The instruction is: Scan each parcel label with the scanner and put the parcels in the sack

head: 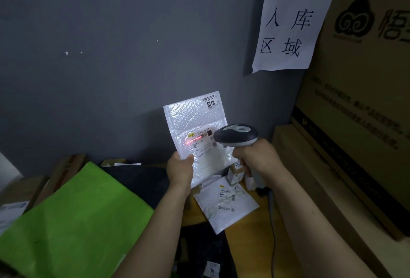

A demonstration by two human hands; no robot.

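My left hand [180, 166] grips the lower left corner of a white bubble mailer [193, 120] and holds it upright in front of the grey wall. My right hand [257, 155] is closed on the handle of a grey barcode scanner [236, 133], whose head points at the mailer's label [203, 142]. A red scan line glows across the label's barcode. The green sack [75, 220] lies at the lower left, below my left arm. Another white mailer [226, 205] with a label lies flat on the table beneath my hands.
Large cardboard boxes [355, 122] are stacked along the right. A paper sign [292, 18] hangs on the wall above. Small boxed parcels [235, 173] sit behind the flat mailer. The scanner's cable [271, 222] runs down between my arms. Brown boxes [64, 171] stand behind the sack.
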